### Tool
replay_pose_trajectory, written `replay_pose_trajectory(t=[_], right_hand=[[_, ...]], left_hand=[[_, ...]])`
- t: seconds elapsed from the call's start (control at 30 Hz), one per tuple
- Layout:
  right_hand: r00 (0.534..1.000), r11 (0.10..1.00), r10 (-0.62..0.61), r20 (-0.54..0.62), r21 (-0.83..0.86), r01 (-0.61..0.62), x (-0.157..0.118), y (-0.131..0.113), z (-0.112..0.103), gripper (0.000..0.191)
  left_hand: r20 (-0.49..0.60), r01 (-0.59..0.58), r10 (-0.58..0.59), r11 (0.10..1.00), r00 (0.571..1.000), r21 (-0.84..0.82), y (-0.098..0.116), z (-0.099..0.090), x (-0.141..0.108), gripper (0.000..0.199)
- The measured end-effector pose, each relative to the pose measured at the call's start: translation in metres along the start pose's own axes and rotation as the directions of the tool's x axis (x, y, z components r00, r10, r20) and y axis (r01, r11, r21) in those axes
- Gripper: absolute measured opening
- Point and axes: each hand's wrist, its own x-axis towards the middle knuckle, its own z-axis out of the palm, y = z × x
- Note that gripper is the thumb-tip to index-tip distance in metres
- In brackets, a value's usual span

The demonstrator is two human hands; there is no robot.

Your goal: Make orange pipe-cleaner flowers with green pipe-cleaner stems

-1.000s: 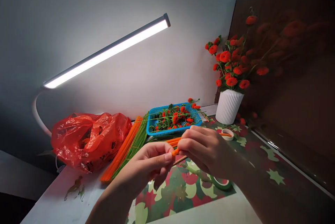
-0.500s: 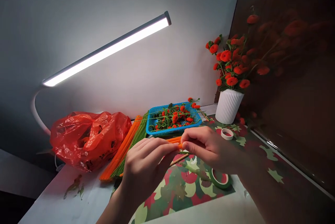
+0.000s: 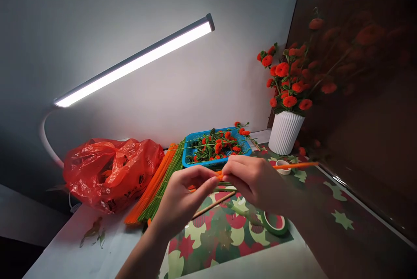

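Both my hands meet over the patterned sheet, holding orange pipe cleaners [image 3: 295, 165] between them. Thumb and fingertips of my left hand [image 3: 186, 192] pinch the orange strands, its palm turned inward. My right hand [image 3: 252, 179] has its fingers closed round the same strands, and an orange length sticks out to the right past its knuckles. How many strands there are is hidden by my fingers. Just below the hands lies a thin wooden stick [image 3: 213, 204], with green pipe cleaners [image 3: 224, 186] by it.
Behind the hands stands a blue basket [image 3: 192, 162] of red flowers. To the left lie orange and green pipe cleaner bundles [image 3: 159, 187] and a red plastic bag [image 3: 107, 174]. Green tape [image 3: 282, 226], white tape [image 3: 280, 170] and a white vase [image 3: 285, 133] are rightward. A lamp [image 3: 137, 61] shines above.
My left hand has rolled, opening its thumb side to view. My right hand has turned, and an orange pipe cleaner length now shows out to its right.
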Motion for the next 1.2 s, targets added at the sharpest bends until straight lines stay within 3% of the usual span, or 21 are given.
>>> replay_pose_trajectory(t=[0.03, 0.07, 0.13, 0.2, 0.27, 0.43, 0.6, 0.73, 0.8, 0.9, 0.97, 1.03, 1.1, 1.2], right_hand=[[0.997, 0.995, 0.068, 0.023, 0.068, -0.070, 0.000, 0.001, -0.001, 0.017], [0.991, 0.982, 0.125, 0.055, 0.133, -0.131, 0.000, 0.002, -0.003, 0.016], [0.974, 0.948, 0.192, 0.119, 0.235, -0.216, 0.001, 0.003, -0.006, 0.017], [0.961, 0.916, 0.224, 0.163, 0.303, -0.264, 0.001, 0.002, -0.009, 0.018], [0.953, 0.891, 0.235, 0.193, 0.349, -0.291, 0.001, 0.001, -0.011, 0.019], [0.947, 0.877, 0.214, 0.241, 0.379, -0.295, 0.002, -0.001, -0.013, 0.022], [0.977, 0.933, 0.134, 0.164, 0.311, -0.180, 0.002, 0.000, -0.012, 0.017], [0.993, 0.957, 0.048, 0.111, 0.281, -0.077, 0.000, 0.002, -0.010, 0.016], [0.997, 0.963, 0.004, 0.076, 0.267, -0.024, 0.000, 0.003, -0.008, 0.017], [0.997, 0.978, -0.070, 0.021, 0.199, 0.064, 0.000, 0.002, -0.006, 0.022], [0.994, 0.983, -0.105, 0.003, 0.149, 0.103, 0.000, 0.001, -0.004, 0.024], [0.995, 0.987, -0.101, 0.002, 0.129, 0.100, 0.000, 0.001, -0.004, 0.024], [0.998, 0.989, -0.046, 0.044, 0.144, 0.039, 0.001, 0.002, -0.004, 0.021], [0.982, 0.973, 0.106, 0.154, 0.188, -0.134, 0.001, 0.004, -0.006, 0.017]], left_hand=[[-0.087, -0.185, 0.208, 0.958, 0.974, 0.219, 0.002, 0.001, -0.001, 0.009], [-0.104, -0.331, 0.407, 0.846, 0.908, 0.417, 0.004, 0.003, -0.002, 0.012], [-0.015, -0.492, 0.654, 0.584, 0.757, 0.646, 0.007, 0.004, -0.004, 0.018], [0.053, -0.536, 0.727, 0.453, 0.685, 0.713, 0.009, 0.004, -0.005, 0.017], [0.051, -0.527, 0.739, 0.429, 0.672, 0.734, 0.009, 0.004, -0.005, 0.015], [0.051, -0.520, 0.726, 0.440, 0.685, 0.732, 0.009, 0.003, -0.004, 0.013], [0.080, -0.517, 0.694, 0.449, 0.715, 0.729, 0.008, 0.004, -0.003, 0.011], [0.060, -0.514, 0.629, 0.573, 0.775, 0.638, 0.010, 0.005, -0.005, 0.010], [0.029, -0.465, 0.537, 0.701, 0.843, 0.540, 0.012, 0.003, -0.006, 0.009], [0.098, -0.272, 0.255, 0.921, 0.962, 0.280, 0.015, 0.000, -0.006, 0.014], [0.215, -0.077, 0.062, 0.995, 0.975, 0.063, 0.016, -0.003, -0.005, 0.020], [0.282, 0.058, -0.038, 0.996, 0.959, -0.062, 0.016, -0.005, -0.004, 0.023], [0.245, 0.035, -0.041, 0.999, 0.969, 0.027, 0.014, -0.004, -0.003, 0.024], [0.129, -0.195, 0.156, 0.897, 0.979, 0.397, 0.010, -0.002, -0.003, 0.015]])
